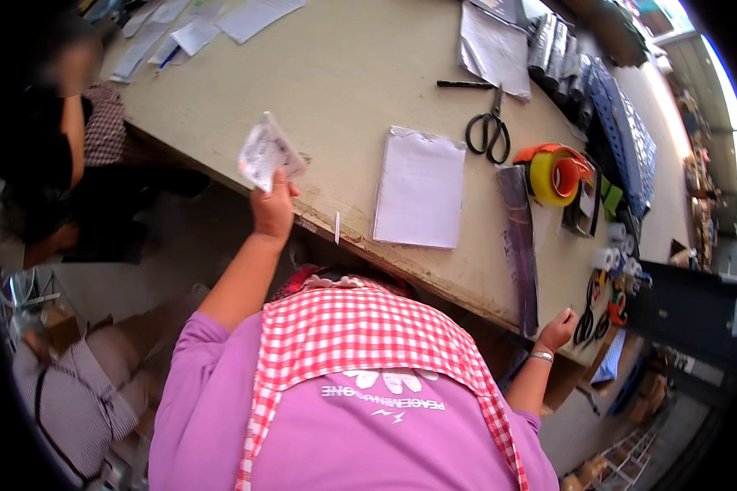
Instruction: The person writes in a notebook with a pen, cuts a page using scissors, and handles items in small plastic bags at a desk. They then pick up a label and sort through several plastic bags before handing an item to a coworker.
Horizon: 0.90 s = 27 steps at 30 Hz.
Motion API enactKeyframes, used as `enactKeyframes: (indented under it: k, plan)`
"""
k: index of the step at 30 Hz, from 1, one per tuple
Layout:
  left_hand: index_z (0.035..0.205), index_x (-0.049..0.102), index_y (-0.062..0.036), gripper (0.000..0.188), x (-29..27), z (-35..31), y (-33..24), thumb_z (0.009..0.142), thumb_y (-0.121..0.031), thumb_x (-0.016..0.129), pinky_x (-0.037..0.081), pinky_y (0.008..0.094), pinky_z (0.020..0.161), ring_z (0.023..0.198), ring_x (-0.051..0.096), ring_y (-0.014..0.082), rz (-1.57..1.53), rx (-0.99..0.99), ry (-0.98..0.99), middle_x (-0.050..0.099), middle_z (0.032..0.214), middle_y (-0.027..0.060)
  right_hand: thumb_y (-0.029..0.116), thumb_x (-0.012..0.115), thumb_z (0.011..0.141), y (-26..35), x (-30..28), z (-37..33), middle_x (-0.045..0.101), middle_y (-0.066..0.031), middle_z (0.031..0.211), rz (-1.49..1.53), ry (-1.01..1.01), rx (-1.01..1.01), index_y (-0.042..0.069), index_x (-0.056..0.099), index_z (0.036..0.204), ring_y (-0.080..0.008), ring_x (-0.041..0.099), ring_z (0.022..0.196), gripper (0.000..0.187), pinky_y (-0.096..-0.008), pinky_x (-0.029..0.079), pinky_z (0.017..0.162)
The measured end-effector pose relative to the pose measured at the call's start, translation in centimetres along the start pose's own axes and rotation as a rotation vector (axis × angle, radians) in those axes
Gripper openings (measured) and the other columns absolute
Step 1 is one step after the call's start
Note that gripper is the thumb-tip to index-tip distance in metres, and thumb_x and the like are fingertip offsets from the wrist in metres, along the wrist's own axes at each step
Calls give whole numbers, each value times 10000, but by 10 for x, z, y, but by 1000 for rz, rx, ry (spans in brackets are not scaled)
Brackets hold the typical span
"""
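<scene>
Over the table's front edge, my left hand [273, 211] is raised, its thumb and fingers pinching a creased white paper slip [269, 155] with print on it. My right hand [558, 329] is closed at the table's near right edge, beside some dark-handled scissors [585, 319]. Whatever its curled fingers may hold is hidden. Between my hands lies a white paper pad [420, 188], flat on the table. A long dark strip [520, 245] lies to the right of the pad. Black-handled scissors [489, 135] rest beyond the pad's far right corner.
An orange tape dispenser with a yellow roll [553, 177] stands on the right of the table [336, 74]. Behind it are silvery rolls [553, 51] and a blue dotted package [626, 123]. Loose papers [196, 33] lie far left. Other people [74, 434] are at the left.
</scene>
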<state>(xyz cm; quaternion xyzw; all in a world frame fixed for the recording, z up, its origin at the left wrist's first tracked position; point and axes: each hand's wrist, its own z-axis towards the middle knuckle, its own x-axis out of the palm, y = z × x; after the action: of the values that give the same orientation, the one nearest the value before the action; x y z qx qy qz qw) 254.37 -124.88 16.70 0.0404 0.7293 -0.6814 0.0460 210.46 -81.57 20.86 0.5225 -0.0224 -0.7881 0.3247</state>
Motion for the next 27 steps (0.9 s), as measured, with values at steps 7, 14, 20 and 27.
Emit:
enactKeyframes:
  k: [7,14,20,27]
  plan:
    - [1040,565,-9,246,-59,50,-23,983,-218,448,473,229,576,658,584,111,-175,-181,257,628,825,52,130,612,855,223,11,-68,607,-145,878,152,173,-179,2,593,1003,-260,599,764,197,-346,492,720]
    - [1137,538,-10,284,-82,64,-21,969,-234,491,540,295,727,880,653,217,-356,-399,638,639,1004,108,119,693,769,325,58,-95,601,-130,942,102,273,-298,29,592,1045,-286,584,853,307,-380,485,763]
    - [1121,571,6,288,-94,56,-14,966,-226,501,533,283,735,864,653,203,-320,-414,661,650,1000,105,187,735,701,398,70,-151,588,-51,904,247,538,-810,107,640,1007,-248,553,843,330,-359,442,739]
    - [1096,580,19,275,-113,53,-15,968,-208,493,537,285,725,826,653,195,-247,-361,548,653,973,109,139,697,733,371,96,-178,561,-16,796,402,447,-900,123,651,910,-210,536,718,184,-339,418,640]
